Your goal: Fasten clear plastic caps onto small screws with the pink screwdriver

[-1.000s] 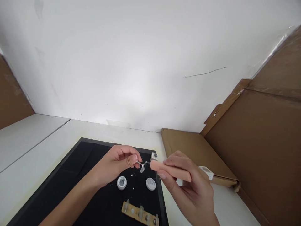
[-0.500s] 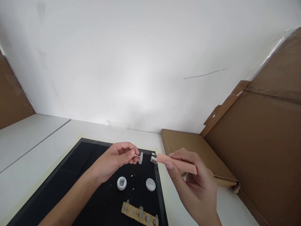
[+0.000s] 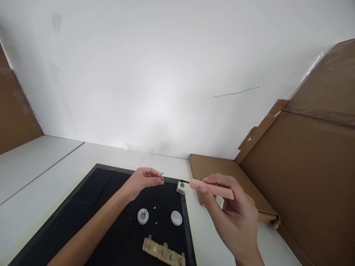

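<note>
Between its thumb and fingers, my left hand (image 3: 146,181) pinches a small pale translucent piece (image 3: 161,174) above the far edge of the black mat (image 3: 116,218). My right hand (image 3: 233,210) grips a pink-handled tool (image 3: 212,188), whose thin dark tip points left, near a small white block (image 3: 181,187) with a dark top. Below my left hand sits an open white jar (image 3: 143,216) with grey-white contents. A round white lid (image 3: 176,218) lies to its right. Nearer the bottom edge, a tan strip (image 3: 158,251) carries several translucent pieces standing up.
A flat cardboard box (image 3: 210,168) lies behind my right hand. Tall cardboard panels (image 3: 310,147) stand at the right, another (image 3: 16,107) at the left. A white wall (image 3: 155,74) rises behind the white table (image 3: 66,151). Beneath my right hand, a small white object (image 3: 220,201) shows.
My left hand has turned, so the pale piece now tilts upward and looks smaller. The pink tool has shifted slightly right, and its tip is farther from the piece.
</note>
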The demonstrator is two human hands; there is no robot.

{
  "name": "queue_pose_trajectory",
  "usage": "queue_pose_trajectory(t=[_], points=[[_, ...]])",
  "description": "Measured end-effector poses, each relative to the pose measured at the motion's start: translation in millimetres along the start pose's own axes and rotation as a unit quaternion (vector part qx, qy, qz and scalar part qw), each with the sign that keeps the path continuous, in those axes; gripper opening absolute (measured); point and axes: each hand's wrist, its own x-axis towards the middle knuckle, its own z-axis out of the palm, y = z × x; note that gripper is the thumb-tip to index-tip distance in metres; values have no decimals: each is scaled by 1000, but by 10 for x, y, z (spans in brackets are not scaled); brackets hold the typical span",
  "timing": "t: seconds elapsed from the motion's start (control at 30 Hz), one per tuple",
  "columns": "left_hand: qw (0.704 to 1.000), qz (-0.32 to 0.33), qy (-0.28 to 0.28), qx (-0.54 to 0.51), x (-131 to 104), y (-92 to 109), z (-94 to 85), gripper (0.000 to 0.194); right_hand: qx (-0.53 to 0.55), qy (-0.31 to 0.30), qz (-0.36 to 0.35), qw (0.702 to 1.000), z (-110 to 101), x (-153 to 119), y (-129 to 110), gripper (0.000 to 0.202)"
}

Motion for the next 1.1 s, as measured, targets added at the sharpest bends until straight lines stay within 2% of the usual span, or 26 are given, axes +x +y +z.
queue_pose_trajectory(t=[0.1,0.23,0.33,0.47,0.6,0.73,0.93,1.0,1.1], points=[[996,0,-6,90,110,-278,15,21,-5,3,-4,1000,-65,-5,-27,12],[975,1,-54,213,182,-607,-1,19,-14,-5,-14,1000,-146,-14,-69,11],[953,24,-73,292,164,-763,-93,23,-19,-16,-24,999,-180,-15,-85,11],[926,51,-58,370,98,-879,-271,10,-26,-33,-27,999,-176,-7,-63,10],[913,63,-43,402,69,-940,-377,5,-33,-42,-22,998,-161,-1,-28,11],[911,71,-48,403,65,-956,-410,9,-34,-54,-21,998,-160,-6,-21,11],[920,83,-48,380,-6,-845,-550,17,-30,-82,0,996,-206,-19,-24,8],[923,80,-31,376,-42,-783,-591,19,-37,-153,49,986,-239,-2,-21,10],[925,71,-23,373,-114,-672,-573,18,-63,-285,144,945,-279,47,7,19]])
